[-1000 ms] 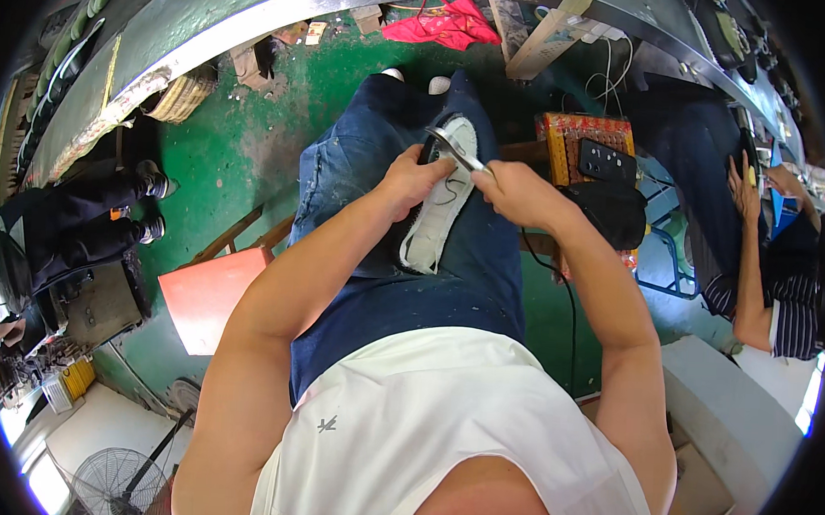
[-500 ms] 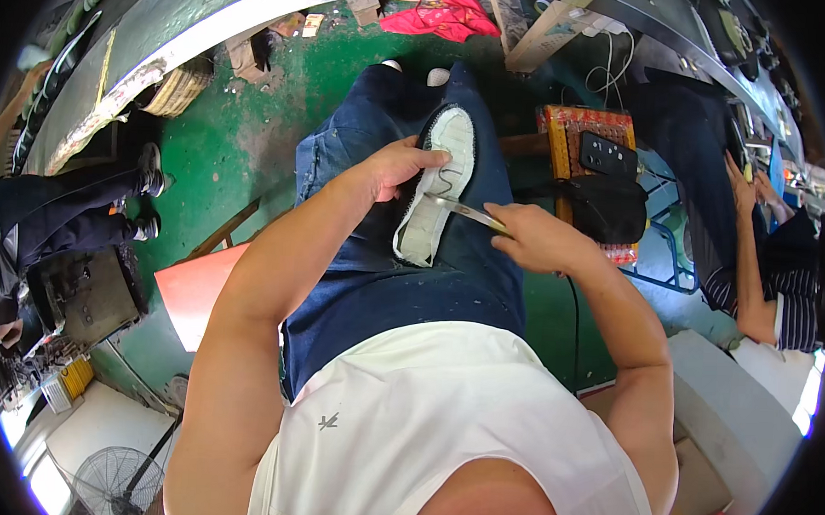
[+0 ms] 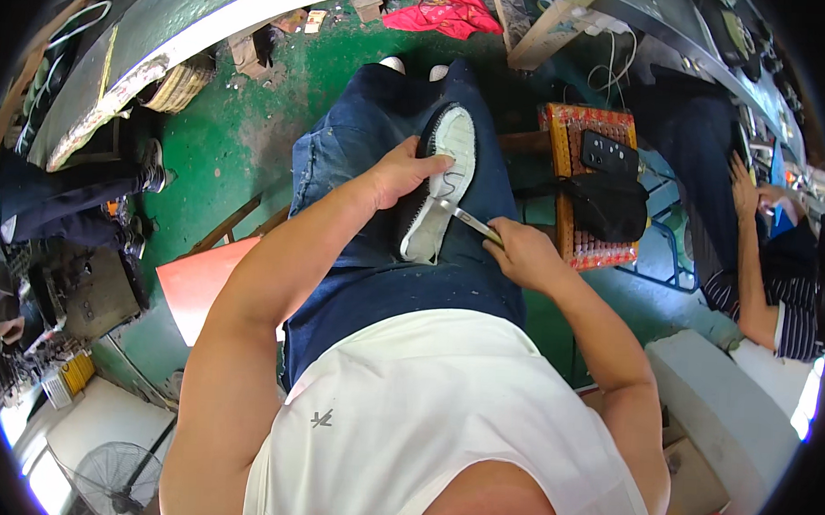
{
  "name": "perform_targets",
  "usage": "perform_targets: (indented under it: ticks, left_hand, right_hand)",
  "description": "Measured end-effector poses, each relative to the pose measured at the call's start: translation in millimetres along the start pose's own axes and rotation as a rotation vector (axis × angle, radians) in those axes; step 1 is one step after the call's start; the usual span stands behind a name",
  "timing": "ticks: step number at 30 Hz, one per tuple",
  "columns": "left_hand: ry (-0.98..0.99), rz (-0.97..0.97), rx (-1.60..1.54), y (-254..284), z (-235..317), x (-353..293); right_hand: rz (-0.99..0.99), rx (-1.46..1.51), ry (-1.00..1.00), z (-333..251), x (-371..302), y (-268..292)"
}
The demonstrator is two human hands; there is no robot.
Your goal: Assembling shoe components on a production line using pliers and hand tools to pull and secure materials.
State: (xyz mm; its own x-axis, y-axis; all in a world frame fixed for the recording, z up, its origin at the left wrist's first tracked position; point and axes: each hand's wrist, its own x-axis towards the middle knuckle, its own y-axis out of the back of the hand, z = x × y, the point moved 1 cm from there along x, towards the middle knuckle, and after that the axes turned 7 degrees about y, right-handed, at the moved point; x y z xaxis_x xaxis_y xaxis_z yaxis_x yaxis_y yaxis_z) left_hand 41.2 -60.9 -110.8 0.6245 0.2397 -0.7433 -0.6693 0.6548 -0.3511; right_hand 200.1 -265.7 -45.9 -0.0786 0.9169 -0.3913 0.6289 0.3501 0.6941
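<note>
Our left hand (image 3: 405, 172) lies half curled on a shoe (image 3: 439, 187) resting sole-up along our right thigh, the fingers laid over its dark upper edge and the thumb stretched toward the white ridged sole. Our right hand (image 3: 521, 256) is closed in a pinch around the lower end of a slim metal blade (image 3: 467, 219), whose tip touches the sole near its middle. The shoe sits lengthwise on our blue jeans (image 3: 376, 256), toe pointing away from us, heel toward our white sleeveless shirt (image 3: 424, 414).

Below our knees we see a green painted floor (image 3: 242, 149), worn and patchy. An orange-red panel (image 3: 200, 280) lies to our left, just beside the thigh. To our right stands a small stool with a red patterned woven top (image 3: 606, 255); a dark phone (image 3: 607, 153) and a black pouch (image 3: 613, 205) rest on it. A red cloth (image 3: 441, 15) lies crumpled on the floor ahead, near scraps of wood and cardboard.

At the far right another person in a striped shirt (image 3: 797, 316) and dark trousers sits at a bench, a hand (image 3: 743, 180) resting on the leg. At the lower left a floor fan (image 3: 108, 479) stands on pale flooring, with machinery and clutter along the left edge.
</note>
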Motion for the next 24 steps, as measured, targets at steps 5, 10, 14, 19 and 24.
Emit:
perform_targets:
  ticks: [5, 10, 14, 19, 24]
  left_hand:
    - [-0.198, 0.007, 0.222, -6, -18, -24]
    - [-0.247, 0.081, 0.066, -22, -29, -20]
    - [-0.273, 0.189, 0.107, -21, -41, -8]
    - [-0.411, 0.437, 0.795, -18, -55, -22]
    - [-0.298, 0.051, 0.518, -1, -89, -48]
  right_hand:
    - [-0.079, 0.039, -0.087, 13, 13, 7]
    - [-0.079, -0.014, 0.018, 3, -10, 4]
    - [-0.066, -0.154, 0.054, -18, -16, 1]
    - [-0.357, 0.228, -0.039, 23, -1, 4]
    - [-0.552, 0.555, -0.097, 39, 6, 18]
